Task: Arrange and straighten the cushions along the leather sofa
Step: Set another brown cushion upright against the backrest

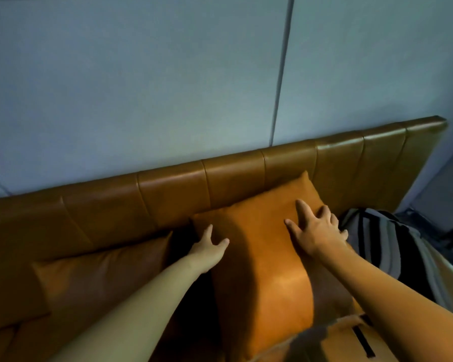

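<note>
An orange cushion (pixel 262 246) leans against the backrest of the brown leather sofa (pixel 168 186), in the middle of the view. My left hand (pixel 207 250) rests on its left edge with fingers apart, thumb on the front face. My right hand (pixel 315 228) lies flat on the cushion's upper right part, fingers spread, some curling over its right edge. A brown leather cushion (pixel 102 273) lies to the left on the seat, next to the orange one. A striped grey, black and white cushion (pixel 382 239) sits to the right, partly hidden behind my right forearm.
A pale blue-grey wall (pixel 141 87) with a vertical seam rises behind the sofa. The sofa's backrest ends at the upper right (pixel 434 126), with floor beyond it. A piece of my clothing (pixel 338 340) shows at the bottom edge.
</note>
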